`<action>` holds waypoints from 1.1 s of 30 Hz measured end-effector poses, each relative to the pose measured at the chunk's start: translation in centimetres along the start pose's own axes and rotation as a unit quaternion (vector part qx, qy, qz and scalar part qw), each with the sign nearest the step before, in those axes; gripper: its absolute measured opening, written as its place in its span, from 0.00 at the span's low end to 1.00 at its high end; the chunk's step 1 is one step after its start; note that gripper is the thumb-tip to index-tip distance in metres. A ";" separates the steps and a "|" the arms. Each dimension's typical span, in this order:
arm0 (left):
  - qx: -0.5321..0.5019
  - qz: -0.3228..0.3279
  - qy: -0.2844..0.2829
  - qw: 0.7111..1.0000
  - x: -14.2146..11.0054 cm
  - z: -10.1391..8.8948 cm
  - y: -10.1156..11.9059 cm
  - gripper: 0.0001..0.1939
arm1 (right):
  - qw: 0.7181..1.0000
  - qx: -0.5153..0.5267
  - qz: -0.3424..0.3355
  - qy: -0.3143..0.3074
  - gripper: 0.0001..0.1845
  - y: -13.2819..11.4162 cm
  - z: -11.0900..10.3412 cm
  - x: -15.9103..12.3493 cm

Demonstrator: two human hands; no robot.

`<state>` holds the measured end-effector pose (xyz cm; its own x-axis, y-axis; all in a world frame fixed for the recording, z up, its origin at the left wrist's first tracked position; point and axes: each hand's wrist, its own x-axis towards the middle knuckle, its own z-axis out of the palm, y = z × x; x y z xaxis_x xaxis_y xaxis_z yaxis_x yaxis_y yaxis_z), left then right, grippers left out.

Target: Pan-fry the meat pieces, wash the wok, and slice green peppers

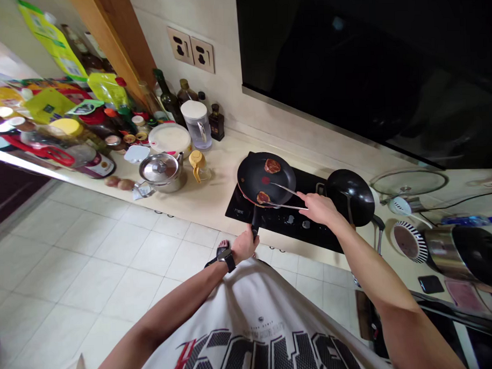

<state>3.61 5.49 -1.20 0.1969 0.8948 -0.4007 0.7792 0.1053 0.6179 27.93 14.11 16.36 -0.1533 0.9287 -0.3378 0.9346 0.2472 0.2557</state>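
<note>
My left hand (243, 244), with a watch on its wrist, is closed around the black handle of a dark frying pan (284, 172) on the cooktop. My right hand (317, 208) grips metal tongs (284, 189) over the pan's right side, their two arms spread apart. One browned piece of meat (272, 166) lies near the pan's far edge. Close to the near edge is a smaller piece of meat (263, 197), with one tong tip at it; whether the tip touches is too small to tell.
A black wok (349, 197) stands on the cooktop (297, 215) to the right. Left on the counter are a lidded steel pot (160, 171), a yellow-topped jug (199, 167), a clear pitcher (197, 124) and several bottles. A glass lid (409, 183) and a striped bowl (409, 240) are far right.
</note>
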 end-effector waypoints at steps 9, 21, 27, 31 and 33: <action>-0.009 0.007 0.009 1.000 -0.3 -0.1 0.2 0.23 | 1.000 0.016 -0.017 -0.004 0.35 0.4 0.4 -0.1; -0.004 0.006 0.005 1.000 -0.3 -0.2 0.3 0.22 | 0.985 -0.120 -0.100 0.077 0.34 -4.9 6.4 0.1; -0.008 0.009 0.004 1.000 -0.4 -0.3 0.3 0.22 | 0.994 -0.057 -0.073 0.053 0.31 -5.0 9.2 0.9; -0.009 0.003 0.002 1.000 -0.5 -0.5 0.4 0.21 | 0.972 0.227 -0.019 0.061 0.25 -3.4 8.6 1.9; -0.010 0.003 0.006 1.000 -0.5 -0.5 0.5 0.22 | 0.903 0.428 0.029 0.034 0.21 -2.2 8.3 2.3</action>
<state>3.57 5.35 -0.37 0.1949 0.9002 -0.3895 0.7662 0.1082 0.6334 28.21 13.39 7.50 -0.0887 0.9551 -0.2828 0.8433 -0.0791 -0.5316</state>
